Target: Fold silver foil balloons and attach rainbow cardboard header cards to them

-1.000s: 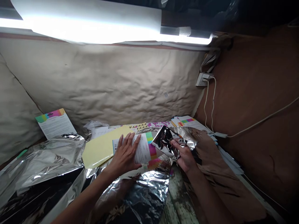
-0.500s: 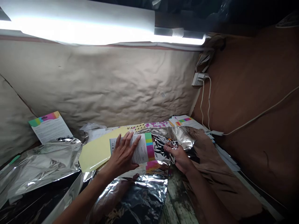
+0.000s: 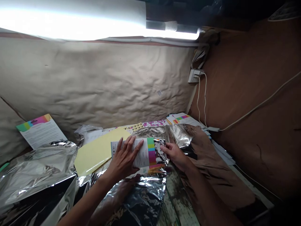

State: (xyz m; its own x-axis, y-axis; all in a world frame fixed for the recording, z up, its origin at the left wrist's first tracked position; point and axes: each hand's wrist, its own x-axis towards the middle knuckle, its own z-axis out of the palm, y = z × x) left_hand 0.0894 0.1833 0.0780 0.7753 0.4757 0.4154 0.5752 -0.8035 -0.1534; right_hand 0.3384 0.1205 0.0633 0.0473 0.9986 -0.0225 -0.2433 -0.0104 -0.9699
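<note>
A white printed card packet (image 3: 141, 154) with a multicoloured band lies in the middle, its text side up. Spread over its left part is my left hand (image 3: 125, 157), fingers stretched and resting flat. Shiny silver foil (image 3: 160, 153) shows at the packet's right end, and my right hand (image 3: 175, 154) pinches that foil between thumb and fingers. Whether the foil runs inside the packet or beneath it, I cannot tell. Below the packet a large silver foil sheet (image 3: 138, 197) reflects its colours. A pale yellow sheet (image 3: 96, 153) reaches behind my left hand.
Another printed card (image 3: 43, 133) leans at the left wall behind crumpled silver film (image 3: 39, 169). More foil (image 3: 211, 166) covers the right side. Papers (image 3: 185, 118) lie at the back right, near a white cable (image 3: 246, 113) from the wall socket (image 3: 195, 76). Small yellow stickers (image 3: 137, 126) lie behind.
My right hand has moved slightly left, towards the packet, and less foil shows between them. My left hand stays on the packet. The camera view has shifted a little.
</note>
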